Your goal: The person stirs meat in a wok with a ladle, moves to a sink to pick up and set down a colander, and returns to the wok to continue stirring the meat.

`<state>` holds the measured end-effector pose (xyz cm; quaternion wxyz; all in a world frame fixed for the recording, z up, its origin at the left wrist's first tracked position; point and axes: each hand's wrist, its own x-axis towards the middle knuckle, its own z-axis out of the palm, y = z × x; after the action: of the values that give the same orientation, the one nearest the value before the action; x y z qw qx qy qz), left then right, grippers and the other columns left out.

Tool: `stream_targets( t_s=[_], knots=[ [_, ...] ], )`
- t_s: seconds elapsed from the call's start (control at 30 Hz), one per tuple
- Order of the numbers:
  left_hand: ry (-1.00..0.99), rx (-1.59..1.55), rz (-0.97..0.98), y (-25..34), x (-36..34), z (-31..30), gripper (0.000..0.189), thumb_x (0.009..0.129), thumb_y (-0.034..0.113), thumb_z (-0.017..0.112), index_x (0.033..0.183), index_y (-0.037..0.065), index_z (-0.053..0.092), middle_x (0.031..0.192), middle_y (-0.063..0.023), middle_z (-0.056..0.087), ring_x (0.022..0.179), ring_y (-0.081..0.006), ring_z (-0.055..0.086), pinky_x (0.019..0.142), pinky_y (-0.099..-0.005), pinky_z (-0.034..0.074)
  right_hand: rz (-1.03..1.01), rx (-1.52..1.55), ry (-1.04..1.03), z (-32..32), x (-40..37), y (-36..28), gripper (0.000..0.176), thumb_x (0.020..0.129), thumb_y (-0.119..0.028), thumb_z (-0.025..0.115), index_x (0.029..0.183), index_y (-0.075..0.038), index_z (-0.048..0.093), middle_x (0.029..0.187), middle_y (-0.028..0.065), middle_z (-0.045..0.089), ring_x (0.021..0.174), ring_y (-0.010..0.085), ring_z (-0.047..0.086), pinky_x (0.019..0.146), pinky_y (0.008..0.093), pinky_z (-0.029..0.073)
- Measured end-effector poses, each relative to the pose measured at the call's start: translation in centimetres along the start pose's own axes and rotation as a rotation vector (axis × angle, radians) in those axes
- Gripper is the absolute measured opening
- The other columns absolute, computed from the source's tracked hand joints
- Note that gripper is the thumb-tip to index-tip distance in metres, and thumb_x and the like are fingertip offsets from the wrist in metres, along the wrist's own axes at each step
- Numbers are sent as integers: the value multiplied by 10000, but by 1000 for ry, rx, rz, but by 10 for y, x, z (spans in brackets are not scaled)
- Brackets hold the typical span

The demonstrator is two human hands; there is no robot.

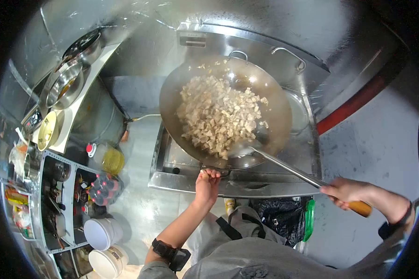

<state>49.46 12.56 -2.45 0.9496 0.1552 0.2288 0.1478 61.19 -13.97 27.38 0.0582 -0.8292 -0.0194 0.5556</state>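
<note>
A large wok (277,88) sits on the stove, filled with a heap of pale diced meat (223,111); the pieces look like small cubes. My left hand (206,188) is at the wok's near rim, fingers curled round the loop handle there. My right hand (342,191) grips a long metal wok spatula (291,170) near its wooden grip end (360,208). The spatula's blade (240,149) rests inside the wok at the near edge of the meat, partly blurred.
A faucet (288,55) curves over the stove's back right. Left stand a counter with metal bowls (66,86), an oil jug (108,158), wrapped bottles (103,188) and white buckets (102,234). A bin with a black bag (279,216) stands below the stove's front edge.
</note>
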Motion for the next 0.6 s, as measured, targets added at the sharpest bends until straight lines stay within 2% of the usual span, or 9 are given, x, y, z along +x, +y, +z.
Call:
stream_targets(
  t_s=[0.03,0.07,0.13,0.17,0.23,0.27,0.3,0.37,0.6],
  knots=[
    [14,0,1,-1,-2,-1,266,921,316,313,768,122,412,717,-1,437,732,-154,465,705,-287,365,-61,-63,-49,2,26,-15,508,870,-490,365,582,-72,388,429,35,405,344,116,412,340,290,341],
    [24,-3,-3,-1,-2,0,264,923,309,311,768,119,410,715,-5,436,730,-156,464,704,-285,367,-122,-124,-4,7,60,-30,527,863,-523,341,593,-75,399,410,40,397,334,129,408,330,299,328],
    [25,-11,18,2,2,4,263,924,302,310,767,116,408,714,-8,435,728,-159,462,702,-284,369,-100,-38,71,3,127,-52,505,850,-508,397,583,-80,386,399,39,389,321,136,402,300,304,300],
    [25,-24,21,2,2,6,263,925,297,307,765,113,405,711,-10,432,724,-161,456,702,-286,369,-215,52,69,-1,152,-61,488,842,-493,431,583,-82,377,417,38,392,310,133,387,280,296,281],
    [22,-48,47,-2,1,4,265,928,286,299,758,109,398,699,-15,419,717,-168,439,706,-294,370,-207,169,141,-2,196,-75,494,836,-470,462,575,-58,382,422,41,391,303,136,398,268,301,301],
    [39,-51,53,-3,0,1,265,928,286,299,758,109,398,699,-15,419,717,-168,439,706,-294,370,-207,159,125,-1,217,-75,494,836,-470,462,575,-58,382,422,41,391,303,136,398,268,301,301],
    [19,-47,50,-2,0,-1,263,928,284,300,756,110,396,695,-14,415,717,-169,434,708,-295,369,-254,77,232,-5,233,-74,513,829,-486,464,580,-43,394,439,55,408,304,146,403,279,310,311],
    [2,-60,55,-3,2,2,260,927,288,304,757,116,398,691,-11,417,715,-166,439,706,-295,371,-331,-107,436,-16,236,-75,543,813,-492,492,591,0,432,444,68,424,301,161,408,292,317,316],
    [46,-21,104,-9,6,-2,266,925,298,302,760,119,409,694,-8,433,698,-160,463,677,-291,382,-361,64,328,-50,137,-23,478,816,-439,518,617,-10,450,432,43,417,294,128,387,278,283,294]
  ],
)
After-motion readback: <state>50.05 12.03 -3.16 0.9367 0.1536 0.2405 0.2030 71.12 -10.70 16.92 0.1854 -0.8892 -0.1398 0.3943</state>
